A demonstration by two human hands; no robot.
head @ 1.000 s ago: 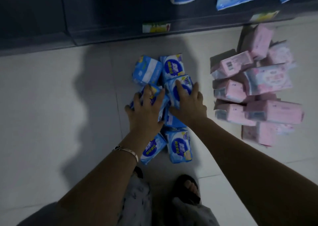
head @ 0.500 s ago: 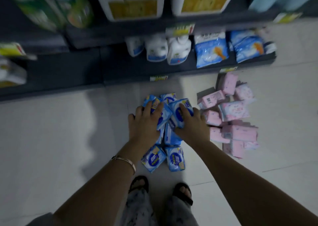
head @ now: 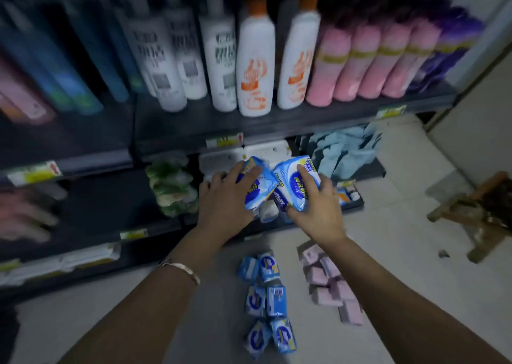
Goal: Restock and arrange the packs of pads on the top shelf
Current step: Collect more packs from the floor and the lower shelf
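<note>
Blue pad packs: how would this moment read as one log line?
left hand: grips blue pack | right hand: grips second blue pack | floor: blue pile, pink pile | step: both packs unshelved

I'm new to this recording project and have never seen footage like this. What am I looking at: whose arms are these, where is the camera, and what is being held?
There is no machine here. These are a person's two bare arms, filmed by a wide-angle camera worn on their head, looking forward and down. That is why the shelves look bent and blurred. The left hand, with a bracelet on its wrist, grips a blue pack of pads. The right hand grips a second blue pack. On the tiled floor lie a pile of blue packs and, to its right, a pile of pink packs. A shelf above carries white bottles and pink bottles.
</note>
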